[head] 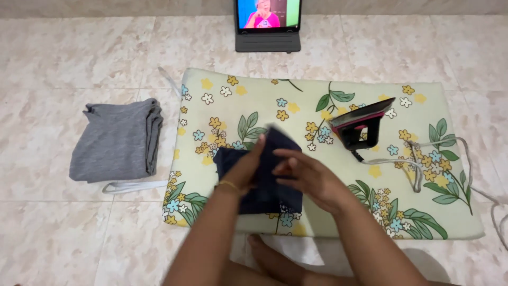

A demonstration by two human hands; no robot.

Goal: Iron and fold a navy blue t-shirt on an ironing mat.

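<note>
Both bare forearms reach forward from the bottom edge and converge at the middle. The left hand (244, 168) — a thin gold bangle at its wrist — is raised with fingers pointing up and away. The right hand (302, 175) lies just beside it, fingers curled leftward — both closed in a grip.

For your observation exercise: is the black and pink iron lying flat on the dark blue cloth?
No. The black and pink iron stands apart on the floral pad, right of the dark blue cloth.

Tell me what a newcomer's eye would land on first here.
The flowered ironing pad on the tiled floor, where the left hand and right hand fold a dark blue cloth. A black iron stands at its right; a grey folded garment lies at its left.
</note>
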